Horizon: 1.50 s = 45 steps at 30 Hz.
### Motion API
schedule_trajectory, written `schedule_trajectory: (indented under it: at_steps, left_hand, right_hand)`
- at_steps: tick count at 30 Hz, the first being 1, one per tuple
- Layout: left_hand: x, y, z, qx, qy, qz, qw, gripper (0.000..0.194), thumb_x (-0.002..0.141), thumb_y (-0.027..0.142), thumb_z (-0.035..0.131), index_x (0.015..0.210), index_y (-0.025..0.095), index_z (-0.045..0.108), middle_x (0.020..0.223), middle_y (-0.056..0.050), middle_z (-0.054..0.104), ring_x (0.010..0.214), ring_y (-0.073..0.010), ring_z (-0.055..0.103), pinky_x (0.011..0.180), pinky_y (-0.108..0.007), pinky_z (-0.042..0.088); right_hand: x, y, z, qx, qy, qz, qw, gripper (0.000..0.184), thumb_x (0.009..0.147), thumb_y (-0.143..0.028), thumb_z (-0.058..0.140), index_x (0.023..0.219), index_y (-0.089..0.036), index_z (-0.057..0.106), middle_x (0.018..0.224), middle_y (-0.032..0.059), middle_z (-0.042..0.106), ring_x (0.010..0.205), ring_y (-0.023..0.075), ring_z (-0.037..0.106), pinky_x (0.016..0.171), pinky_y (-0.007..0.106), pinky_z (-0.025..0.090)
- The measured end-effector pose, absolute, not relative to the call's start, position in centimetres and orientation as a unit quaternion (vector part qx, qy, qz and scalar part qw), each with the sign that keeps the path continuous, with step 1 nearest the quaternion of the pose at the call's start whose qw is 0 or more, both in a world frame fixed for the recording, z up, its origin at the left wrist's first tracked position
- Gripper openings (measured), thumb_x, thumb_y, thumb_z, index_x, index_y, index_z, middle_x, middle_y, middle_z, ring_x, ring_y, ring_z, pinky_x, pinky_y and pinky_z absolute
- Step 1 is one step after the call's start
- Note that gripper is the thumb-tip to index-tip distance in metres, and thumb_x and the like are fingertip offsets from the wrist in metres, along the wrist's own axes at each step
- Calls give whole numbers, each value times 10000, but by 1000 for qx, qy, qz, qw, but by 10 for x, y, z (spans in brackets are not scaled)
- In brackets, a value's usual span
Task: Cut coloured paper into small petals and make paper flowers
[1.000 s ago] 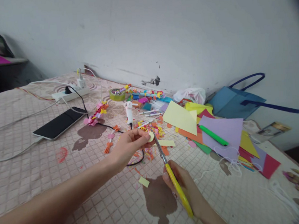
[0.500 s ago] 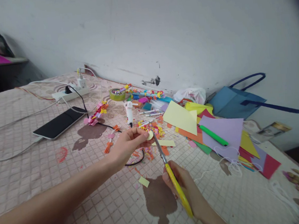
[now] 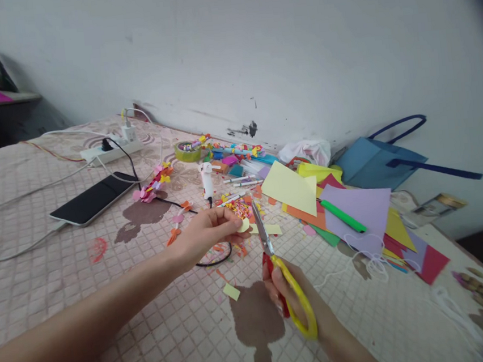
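Between the thumb and fingers of my left hand (image 3: 216, 227) is a small rounded piece of pale yellow paper (image 3: 244, 225). My right hand (image 3: 297, 289) is closed around the scissors (image 3: 293, 290), which have yellow and red handles. Their metal blades point up and away, just right of the paper piece and apart from it. Beyond my fingers lies a pale yellow paper strip (image 3: 267, 229). A small pale yellow scrap (image 3: 231, 292) rests on the cloth, nearer to me. A heap of tiny coloured cuttings (image 3: 239, 208) sits behind my left fingertips.
A white glue gun (image 3: 207, 181) stands behind my left hand, its black cord curving under it. Coloured paper sheets (image 3: 291, 187) and a green cutter-like tool (image 3: 343, 217) lie to the right. A phone (image 3: 93, 201) and power strip (image 3: 110, 152) are at left, a blue bag (image 3: 380, 162) at back right.
The scissors have moved slightly right, away from the paper piece, and turned so that their red handle shows. My left hand still pinches the piece. The whole view has shifted a little.
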State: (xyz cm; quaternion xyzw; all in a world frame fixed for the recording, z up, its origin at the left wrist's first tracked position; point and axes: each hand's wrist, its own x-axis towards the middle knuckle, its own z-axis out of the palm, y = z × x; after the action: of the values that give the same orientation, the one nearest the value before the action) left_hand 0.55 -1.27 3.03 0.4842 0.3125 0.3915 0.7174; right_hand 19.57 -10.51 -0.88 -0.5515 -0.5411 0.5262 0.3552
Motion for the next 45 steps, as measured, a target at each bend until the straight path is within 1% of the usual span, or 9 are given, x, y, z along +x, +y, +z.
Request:
schedule_trajectory:
  at_steps: [6,12,17,23,27,31,35,41,45]
  left_hand:
    - [6,-15,29,515,308,351,719,173,756,287,694,740,141,603,741,-22,703,707,-122,675,716,-248,515]
    - [9,-18,28,547,307,299,719,217,738,310,703,720,132,579,751,-49,706,700,-137,671,683,-259,518]
    - [14,-24,25,565,322,259,714,226,729,328,700,720,136,581,678,-20,665,644,-132,650,652,-262,508]
    - [20,-33,16,581,346,291,677,194,741,328,665,715,150,593,688,1,620,646,-109,587,645,-231,473]
    - [25,-39,9,610,341,277,659,198,742,343,644,716,153,594,682,2,594,618,-114,554,603,-231,452]
    - [26,-42,7,625,331,258,658,176,733,318,649,699,153,599,635,11,576,579,-103,529,557,-212,414]
    - [25,-42,8,610,317,236,687,176,718,313,669,677,152,609,596,16,584,549,-96,527,550,-208,413]
    - [22,-36,16,531,351,358,684,201,737,329,677,725,146,593,725,-14,647,697,-124,623,718,-261,495]
    - [20,-32,20,479,345,427,686,205,755,327,681,762,152,574,789,-23,680,769,-140,653,769,-278,501]
  right_hand:
    - [198,-102,-11,-518,-496,579,389,502,795,-699,432,776,-198,444,493,-81,388,356,58,311,328,168,291]
    - [200,-98,-3,-528,-520,523,422,419,783,-586,561,709,-182,481,474,-70,421,382,62,353,378,190,296]
    - [200,-99,2,-572,-494,492,433,307,743,-452,649,796,-186,504,530,-69,476,413,71,398,394,193,333]
    - [192,-101,5,-578,-491,465,457,347,681,-461,680,806,-193,499,620,-43,529,448,71,407,390,192,349]
    - [188,-100,7,-570,-481,458,484,314,693,-421,671,802,-189,491,593,-57,497,462,73,415,419,197,362]
    - [189,-98,9,-576,-485,463,469,303,689,-406,662,771,-189,466,600,-55,501,458,72,416,420,200,367]
    - [191,-98,7,-584,-491,455,459,334,713,-462,652,791,-196,465,579,-64,475,438,76,409,411,208,366]
    - [192,-102,-3,-543,-520,497,434,430,813,-636,464,771,-209,438,566,-64,417,421,79,378,399,212,326]
    - [190,-106,-6,-537,-574,485,382,391,824,-591,488,741,-216,414,545,-76,371,429,78,345,408,209,299]
